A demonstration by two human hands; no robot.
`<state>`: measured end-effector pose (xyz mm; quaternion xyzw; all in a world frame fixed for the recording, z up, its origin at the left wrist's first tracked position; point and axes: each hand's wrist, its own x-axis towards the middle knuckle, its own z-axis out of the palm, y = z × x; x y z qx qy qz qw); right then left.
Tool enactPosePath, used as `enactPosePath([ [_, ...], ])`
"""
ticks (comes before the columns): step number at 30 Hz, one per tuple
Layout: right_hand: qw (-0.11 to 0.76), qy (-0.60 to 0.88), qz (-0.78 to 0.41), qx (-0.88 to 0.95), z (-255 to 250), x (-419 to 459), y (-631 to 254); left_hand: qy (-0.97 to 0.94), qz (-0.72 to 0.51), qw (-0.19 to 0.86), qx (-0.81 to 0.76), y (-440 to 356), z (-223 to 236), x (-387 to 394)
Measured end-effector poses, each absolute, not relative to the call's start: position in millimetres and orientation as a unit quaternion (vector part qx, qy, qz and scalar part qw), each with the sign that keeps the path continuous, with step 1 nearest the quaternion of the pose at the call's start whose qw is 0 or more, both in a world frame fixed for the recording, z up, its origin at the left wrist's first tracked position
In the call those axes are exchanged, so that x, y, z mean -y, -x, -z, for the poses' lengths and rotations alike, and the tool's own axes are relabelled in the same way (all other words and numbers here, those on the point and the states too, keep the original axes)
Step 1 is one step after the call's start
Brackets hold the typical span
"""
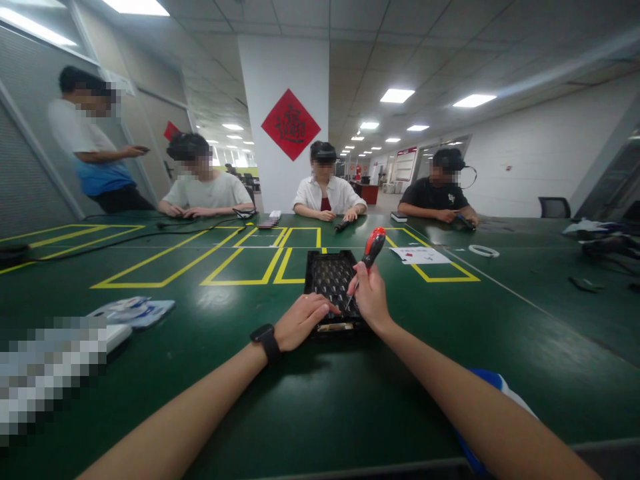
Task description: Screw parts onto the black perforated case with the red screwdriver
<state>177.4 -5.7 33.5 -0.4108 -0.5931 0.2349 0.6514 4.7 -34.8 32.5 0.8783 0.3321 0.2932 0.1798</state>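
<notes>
Clock directions are read from the black slotted tray, twelve pointing away from the wearer.

Item 1. Black slotted tray point(309, 270), open, rows of small pale marks inside; whether slots or fitted pieces, too small to tell. Location: at the middle of the green surface point(220, 427), directly before the wearer.

Item 2. Screwdriver point(375, 243), red-and-black handle. Tilted: handle toward one o'clock, thin shaft running down to the tray's six o'clock part.

Item 3. Right hand point(370, 293), at three o'clock. Thumb and fingers pinch the screwdriver low, below the thick of the handle.

Item 4. Left hand point(304, 320), wearing a black wristwatch point(267, 342), at eight o'clock. Fingers extended and slightly curved, fingertips at the tray beside the shaft's tip; whether they pinch a small part, cannot tell.

Item 5. Surroundings: white printed sheet point(421, 255) and white ring point(483, 251) at two o'clock; plastic packet point(140, 311) at nine; blue-and-white item point(487, 381) at four, partly behind the right forearm.

Handling note. A judgement: the step appears to be fine tip work at the near rows. Best done with the left fingers bracing the tray yet off the tip's path, the shaft brought nearer upright, and pressure light, lest the tip slip toward the fingertips.
</notes>
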Motion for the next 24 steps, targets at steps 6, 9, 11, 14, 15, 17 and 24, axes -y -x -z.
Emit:
enactPosePath([
  [6, 0.657, 0.401, -0.232, 0.595, -35.5, 9.3, -176.8, -0.883, -0.281, 0.171, -0.335, -4.9, -37.1, 37.8],
  [9, 0.656, 0.399, -0.237, 0.595, -36.0, 9.9, -176.9, -0.883, -0.284, 0.170, -0.332, -5.0, -34.5, 36.2],
  [11, 0.653, 0.397, -0.242, 0.598, -35.7, 9.7, -177.1, -0.884, -0.287, 0.165, -0.329, -4.9, -31.9, 34.5],
  [14, 0.647, 0.398, -0.246, 0.602, -34.9, 9.1, -177.4, -0.895, -0.274, 0.156, -0.316, -4.3, -30.0, 33.3],
  [15, 0.646, 0.399, -0.246, 0.603, -34.7, 9.0, -177.4, -0.899, -0.267, 0.153, -0.312, -4.1, -30.1, 33.3],
  [17, 0.644, 0.400, -0.243, 0.605, -34.5, 9.1, -177.5, -0.903, -0.260, 0.148, -0.308, -3.7, -31.1, 33.8],
  [24, 0.650, 0.395, -0.254, 0.597, -34.9, 9.4, -176.8, -0.903, -0.252, 0.152, -0.313, -3.8, -37.7, 38.3],
])
